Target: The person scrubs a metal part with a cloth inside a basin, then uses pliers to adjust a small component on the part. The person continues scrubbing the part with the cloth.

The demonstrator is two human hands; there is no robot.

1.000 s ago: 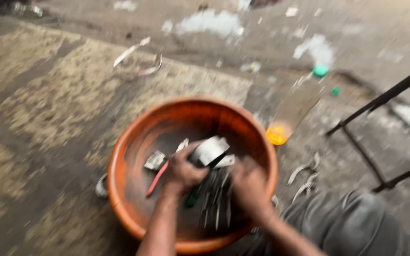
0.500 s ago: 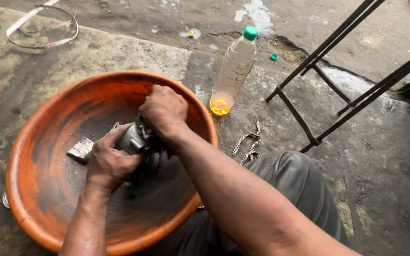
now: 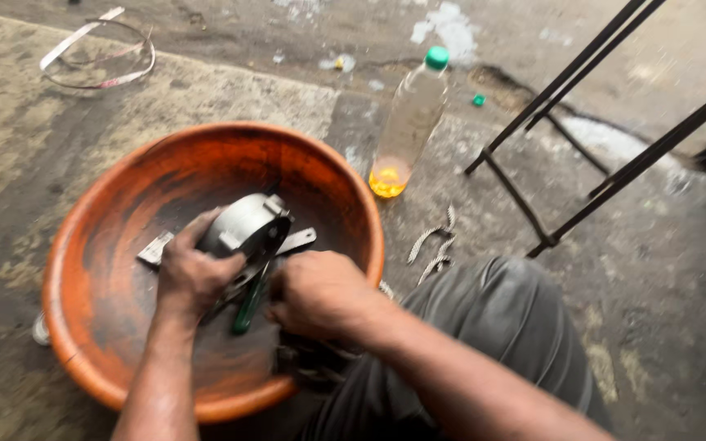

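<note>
A wide orange basin (image 3: 91,237) stands on the concrete floor in front of me. Inside it, my left hand (image 3: 192,273) grips a round grey metal part (image 3: 243,224) and tilts it up on its edge. My right hand (image 3: 318,292) is closed just right of that part, low in the basin, on dark tools whose shape I cannot make out. A green-handled tool (image 3: 248,300) lies between my two hands, its tip against the metal part. A flat metal piece (image 3: 155,249) rests on the basin floor to the left.
A plastic bottle (image 3: 408,126) with a green cap and a little yellow liquid stands behind the basin. Its right side faces a black metal frame (image 3: 549,139). Small metal springs (image 3: 435,245) lie by my grey-trousered knee (image 3: 500,318). A strap loop (image 3: 96,57) lies far left.
My right hand has come off the top of the metal part and dropped lower right. The part is now uncovered and tilted up in my left hand. The view has shifted.
</note>
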